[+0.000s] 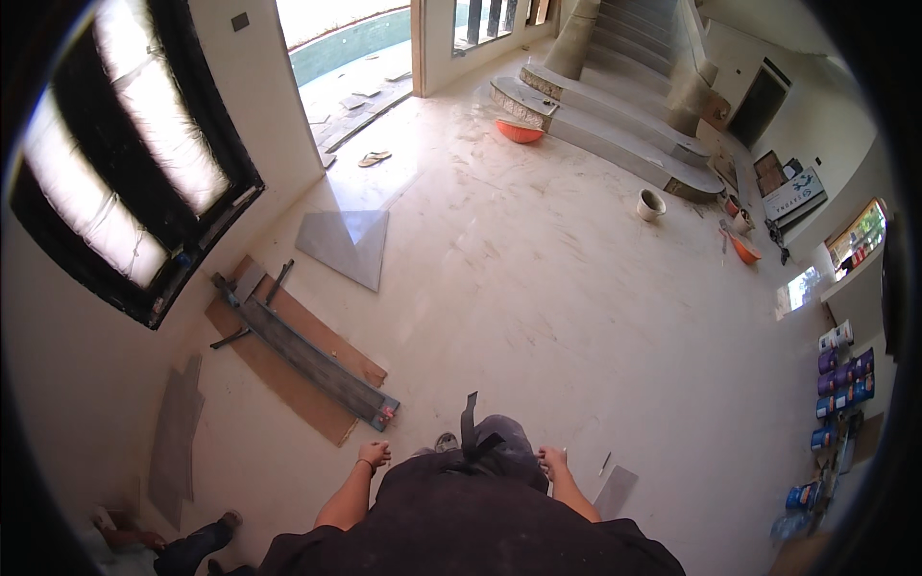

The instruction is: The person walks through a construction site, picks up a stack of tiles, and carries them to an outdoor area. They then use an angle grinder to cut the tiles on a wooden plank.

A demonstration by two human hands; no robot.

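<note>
Left fingers (pixel 382 450) curl near a tile cutter (pixel 309 358) — long, dark grey.

- left hand (pixel 376 455) near tile cutter (pixel 312 363) on brown board (pixel 264 376)
- right hand (pixel 553 463) beside grey tile strip (pixel 618 491)
- orange basin (pixel 520 132) by stairs (pixel 605 135)

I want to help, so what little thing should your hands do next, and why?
Perhaps lower the right hand toward the narrow grey tile: it lies on the floor on that hand's side, and what looks like a tile cutter sits ahead, to the left.
</note>
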